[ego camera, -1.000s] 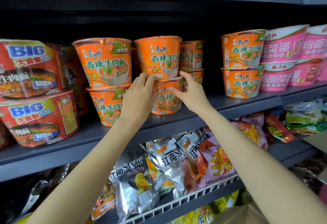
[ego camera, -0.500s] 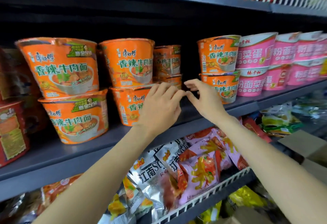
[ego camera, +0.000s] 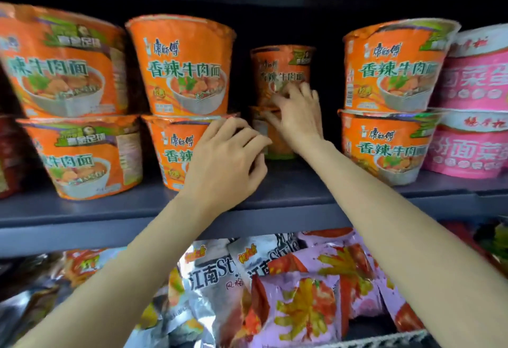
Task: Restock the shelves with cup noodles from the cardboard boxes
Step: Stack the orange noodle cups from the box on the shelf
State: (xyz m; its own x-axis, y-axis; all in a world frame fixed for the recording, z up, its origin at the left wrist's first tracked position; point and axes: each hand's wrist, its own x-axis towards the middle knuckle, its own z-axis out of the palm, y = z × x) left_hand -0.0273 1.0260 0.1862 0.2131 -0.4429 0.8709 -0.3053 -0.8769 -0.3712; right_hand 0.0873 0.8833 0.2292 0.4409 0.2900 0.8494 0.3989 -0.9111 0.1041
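Note:
Orange cup noodles stand in stacks of two on the grey shelf (ego camera: 302,196). The middle stack has a top cup (ego camera: 184,64) and a bottom cup (ego camera: 173,149). A back stack (ego camera: 283,64) sits deeper in the gap, between the middle stack and the right stack (ego camera: 393,72). My right hand (ego camera: 299,116) reaches into that gap, its fingers spread against the front of the back stack where the two cups meet. My left hand (ego camera: 228,158) hovers in front of the bottom middle cup, fingers loosely curled and holding nothing.
Another orange stack (ego camera: 68,72) fills the left end, and pink cups (ego camera: 478,81) stand at the right. The shelf above hangs dark and low over the cups. Below, a wire-fronted shelf holds silver and pink snack bags (ego camera: 302,292).
The view has closed in on the shelf. My right hand has pushed forward from the shelf edge to the back stack. My left hand stays by the bottom middle cup.

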